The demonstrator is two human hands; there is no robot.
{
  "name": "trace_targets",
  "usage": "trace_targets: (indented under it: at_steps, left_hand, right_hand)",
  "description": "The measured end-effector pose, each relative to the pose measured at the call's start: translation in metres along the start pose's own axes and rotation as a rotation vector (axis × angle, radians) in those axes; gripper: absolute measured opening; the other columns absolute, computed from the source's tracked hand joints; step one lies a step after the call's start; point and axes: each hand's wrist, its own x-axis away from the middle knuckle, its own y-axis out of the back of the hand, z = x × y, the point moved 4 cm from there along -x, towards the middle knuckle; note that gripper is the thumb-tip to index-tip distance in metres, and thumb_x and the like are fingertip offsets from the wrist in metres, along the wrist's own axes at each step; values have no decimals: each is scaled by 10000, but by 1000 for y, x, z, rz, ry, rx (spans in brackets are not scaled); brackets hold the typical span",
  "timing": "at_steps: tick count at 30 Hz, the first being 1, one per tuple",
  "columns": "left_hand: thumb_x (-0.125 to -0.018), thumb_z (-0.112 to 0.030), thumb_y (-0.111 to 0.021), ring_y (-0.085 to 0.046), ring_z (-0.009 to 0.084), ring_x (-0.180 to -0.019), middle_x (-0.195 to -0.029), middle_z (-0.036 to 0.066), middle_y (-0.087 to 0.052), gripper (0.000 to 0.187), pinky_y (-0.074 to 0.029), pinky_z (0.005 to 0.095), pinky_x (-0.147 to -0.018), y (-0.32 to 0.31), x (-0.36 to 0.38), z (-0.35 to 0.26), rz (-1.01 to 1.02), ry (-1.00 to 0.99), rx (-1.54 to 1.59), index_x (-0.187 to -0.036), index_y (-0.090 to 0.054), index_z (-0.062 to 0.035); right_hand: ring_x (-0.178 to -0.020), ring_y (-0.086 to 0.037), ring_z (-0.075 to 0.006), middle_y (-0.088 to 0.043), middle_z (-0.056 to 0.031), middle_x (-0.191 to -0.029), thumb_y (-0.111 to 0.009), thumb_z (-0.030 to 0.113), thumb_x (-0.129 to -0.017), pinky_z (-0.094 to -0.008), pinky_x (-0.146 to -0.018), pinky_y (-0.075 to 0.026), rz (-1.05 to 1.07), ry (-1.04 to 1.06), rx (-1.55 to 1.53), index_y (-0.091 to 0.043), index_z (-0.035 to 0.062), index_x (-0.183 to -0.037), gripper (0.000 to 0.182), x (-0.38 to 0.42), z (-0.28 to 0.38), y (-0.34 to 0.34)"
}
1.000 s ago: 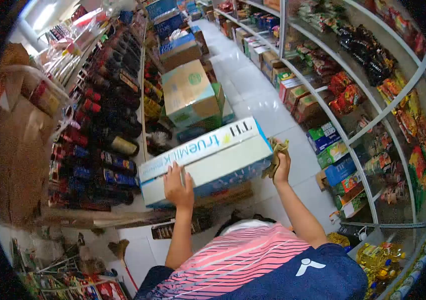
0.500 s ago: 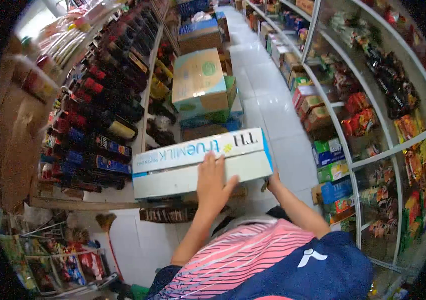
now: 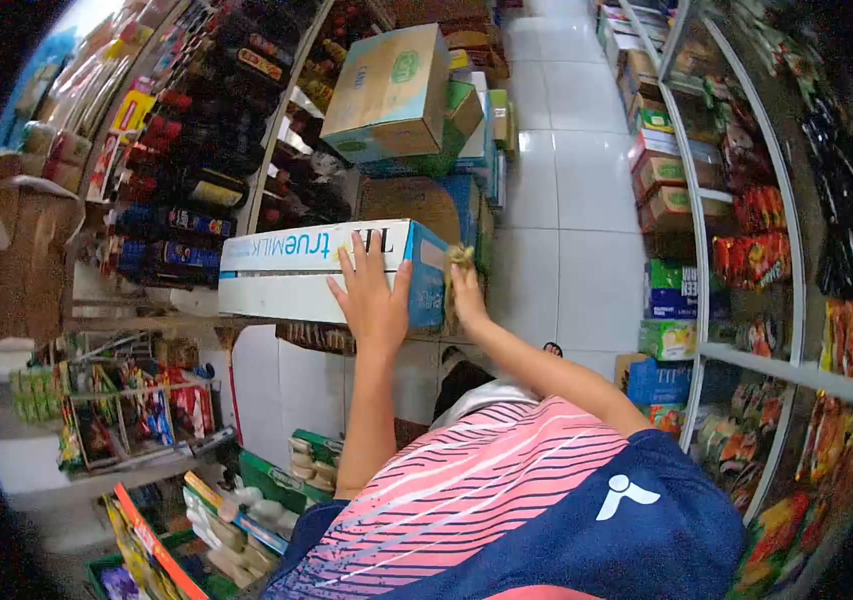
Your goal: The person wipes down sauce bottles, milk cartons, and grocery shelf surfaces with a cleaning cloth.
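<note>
A white and blue TH true MILK carton (image 3: 296,297) lies in front of me, its lettering upside down from my side. My left hand (image 3: 376,295) rests on top of it, palm down with the fingers spread. Beside the carton's blue right end is my right hand (image 3: 466,300), its fingers closed on a small crumpled greenish-yellow cloth (image 3: 459,255). Whether the cloth touches the carton is hard to tell. What supports the carton underneath is mostly hidden.
Beyond the carton stands a brown cardboard box (image 3: 386,90) on other stacked boxes. Dark bottles (image 3: 206,190) line the left shelf. A glass-fronted metal shelf (image 3: 701,250) with packaged goods runs along the right. Green crates (image 3: 276,480) stand at lower left. The floor (image 3: 566,200) is tiled.
The carton now appears farther left and more level, with its blue end showing. My left hand's fingers have spread. My right hand has risen beside that end, bringing the cloth into clearer view.
</note>
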Motion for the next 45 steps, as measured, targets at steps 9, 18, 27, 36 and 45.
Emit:
trace_targets:
  at_steps: [9, 18, 27, 36, 45]
  left_hand:
    - [-749, -459, -471, -173, 304, -1237, -1334, 77, -245, 600, -68, 534, -962, 3, -2, -3, -41, 37, 70, -1248, -332, -156]
    - [-779, -451, -435, -79, 348, -1247, -1360, 136, -126, 640, -32, 584, -929, 8, -27, -10, 156, 284, -18, -1280, -251, -97]
    - [-811, -436, -374, -44, 298, -1265, -1359, 162, -103, 690, 22, 514, -965, 1, -51, 10, 163, 456, 98, -1309, -102, -44]
    - [-764, -382, -497, -145, 314, -1234, -1338, 179, -156, 680, -53, 473, -975, 9, -59, 27, -26, 733, 114, -1283, -212, -48]
    - [-797, -409, -448, -203, 309, -1219, -1312, 190, -228, 612, -136, 408, -991, 5, -102, 184, -240, 790, -127, -1253, -284, -35]
  right_hand:
    - [-818, -532, -199, -564, -105, -925, -457, 285, -807, -283, -739, -398, 281, 182, 38, -470, -6, -1056, 383, -27, 113, -31]
    - [-850, -536, -206, -582, -118, -950, -462, 268, -792, -281, -770, -394, 791, 0, 426, -507, -11, -1045, 380, -106, 44, -31]
    - [-1203, -255, -241, -287, -140, -1297, -353, 385, -848, -285, -979, -193, 1326, -213, 82, -294, -14, -1240, 562, -76, 111, -141]
    - [-1068, -408, -206, -451, -115, -1166, -370, 264, -851, -265, -929, -270, 1212, -387, 513, -386, -16, -1176, 429, -144, -45, -105]
    - [-1144, -311, -238, -388, -156, -1175, -410, 232, -832, -293, -963, -209, 1467, -106, 252, -372, 16, -1189, 419, -94, 82, -247]
